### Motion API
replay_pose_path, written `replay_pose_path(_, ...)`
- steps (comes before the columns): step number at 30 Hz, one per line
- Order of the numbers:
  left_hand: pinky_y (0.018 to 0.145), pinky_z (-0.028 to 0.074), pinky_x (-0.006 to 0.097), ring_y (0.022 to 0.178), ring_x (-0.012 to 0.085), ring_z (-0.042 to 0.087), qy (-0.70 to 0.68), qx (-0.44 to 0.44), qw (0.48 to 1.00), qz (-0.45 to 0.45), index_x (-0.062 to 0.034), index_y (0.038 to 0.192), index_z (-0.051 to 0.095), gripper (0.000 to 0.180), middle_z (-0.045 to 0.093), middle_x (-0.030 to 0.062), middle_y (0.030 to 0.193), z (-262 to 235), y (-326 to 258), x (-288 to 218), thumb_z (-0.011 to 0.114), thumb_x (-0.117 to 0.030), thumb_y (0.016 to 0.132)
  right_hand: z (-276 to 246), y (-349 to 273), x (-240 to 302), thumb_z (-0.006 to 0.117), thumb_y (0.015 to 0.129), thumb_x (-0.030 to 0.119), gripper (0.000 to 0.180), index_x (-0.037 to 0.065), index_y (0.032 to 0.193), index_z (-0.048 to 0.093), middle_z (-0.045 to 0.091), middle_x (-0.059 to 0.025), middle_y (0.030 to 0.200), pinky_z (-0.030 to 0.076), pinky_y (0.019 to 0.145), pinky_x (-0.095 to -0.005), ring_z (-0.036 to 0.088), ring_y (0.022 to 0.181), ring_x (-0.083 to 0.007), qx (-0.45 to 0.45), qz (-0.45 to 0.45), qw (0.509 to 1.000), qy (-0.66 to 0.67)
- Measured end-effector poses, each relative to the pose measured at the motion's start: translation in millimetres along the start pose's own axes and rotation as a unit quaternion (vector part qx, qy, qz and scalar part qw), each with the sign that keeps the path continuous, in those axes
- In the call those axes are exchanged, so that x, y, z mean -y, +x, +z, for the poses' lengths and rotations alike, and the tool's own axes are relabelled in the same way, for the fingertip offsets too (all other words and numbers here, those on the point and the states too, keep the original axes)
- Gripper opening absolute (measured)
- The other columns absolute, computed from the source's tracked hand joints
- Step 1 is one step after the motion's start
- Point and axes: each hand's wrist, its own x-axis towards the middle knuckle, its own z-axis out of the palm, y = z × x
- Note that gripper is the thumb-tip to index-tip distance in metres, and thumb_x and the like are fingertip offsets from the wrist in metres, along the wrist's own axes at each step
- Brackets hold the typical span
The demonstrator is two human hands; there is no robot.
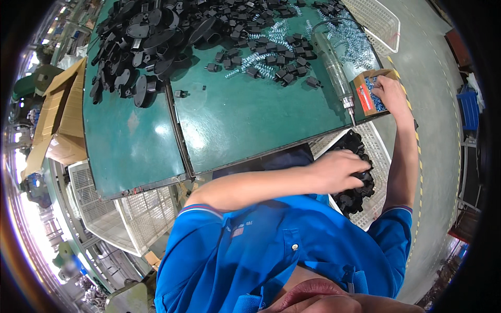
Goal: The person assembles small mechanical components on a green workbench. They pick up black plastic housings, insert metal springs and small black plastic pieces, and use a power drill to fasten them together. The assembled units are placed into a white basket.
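Note:
My left hand [342,169] reaches across my body into a white mesh basket [382,152] at the table's right edge. Its fingers are curled over one of the black plastic parts [357,195] heaped there. My right hand [389,93] is stretched out to a small open cardboard box [361,88] of blue screws [377,101] on the table's right corner. Its fingertips dip into the screws, and what they hold is hidden. An electric screwdriver [334,68] lies on the green table [250,120] just left of that box.
A big heap of black plastic parts [151,36] and metal springs [261,60] covers the table's far side. Another white basket [381,21] stands at the far right. Cardboard boxes [62,115] and white baskets [130,219] sit to the left. A blue crate [469,109] is on the floor.

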Motion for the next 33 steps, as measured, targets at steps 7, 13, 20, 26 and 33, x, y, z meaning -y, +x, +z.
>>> replay_pose_path(7,0.071,0.052,0.041,0.081,0.0283,0.063,0.58,-0.225,0.777,-0.092,-0.009,0.084,0.068,0.011,0.065,0.0071,0.085,-205,-69,49,0.071,-0.015,0.076,-5,-5,18,0.07,0.084,0.014,0.015,0.002,0.089,0.063,0.068,-0.0183,0.085,0.051,0.071,-0.0446,0.066,0.079,-0.0374,-0.132,0.028,0.989,-0.054)
replay_pose_path(13,0.078,0.048,0.042,0.092,0.0289,0.06,0.565,-0.206,0.782,-0.162,-0.0061,0.087,0.065,0.018,0.061,0.0087,0.092,-230,-95,76,0.075,-0.015,0.075,-5,-29,70,0.069,0.088,0.005,0.01,0.0,0.093,0.064,0.066,-0.0072,0.081,0.05,0.066,-0.028,0.062,0.07,-0.0147,-0.213,0.036,0.93,0.296)
replay_pose_path(20,0.085,0.049,0.043,0.093,0.032,0.063,0.436,-0.158,0.886,0.026,-0.0051,0.103,0.062,0.032,0.066,0.0105,0.096,-207,-36,46,0.076,-0.007,0.075,51,-128,78,0.067,0.09,0.001,0.009,-0.002,0.099,0.069,0.065,-0.0009,0.083,0.047,0.064,-0.0217,0.056,0.068,-0.0074,-0.229,0.187,0.801,0.52)
replay_pose_path(26,0.102,0.041,0.046,0.121,0.0358,0.054,0.45,-0.122,0.885,0.006,-0.0043,0.092,0.059,0.018,0.066,0.0139,0.105,-210,79,110,0.071,-0.015,0.082,67,-144,105,0.067,0.089,-0.001,0.014,-0.004,0.102,0.066,0.063,-0.002,0.086,0.048,0.065,-0.0218,0.059,0.072,-0.0081,-0.224,0.189,0.782,0.55)
replay_pose_path(33,0.105,0.038,0.05,0.125,0.0347,0.053,0.465,-0.08,0.88,-0.06,-0.0046,0.095,0.06,0.02,0.067,0.0114,0.104,-221,16,102,0.072,-0.01,0.08,90,-171,98,0.069,0.09,0.004,0.009,0.0,0.095,0.063,0.063,-0.0012,0.083,0.048,0.063,-0.0215,0.058,0.07,-0.0066,-0.226,0.226,0.751,0.578)
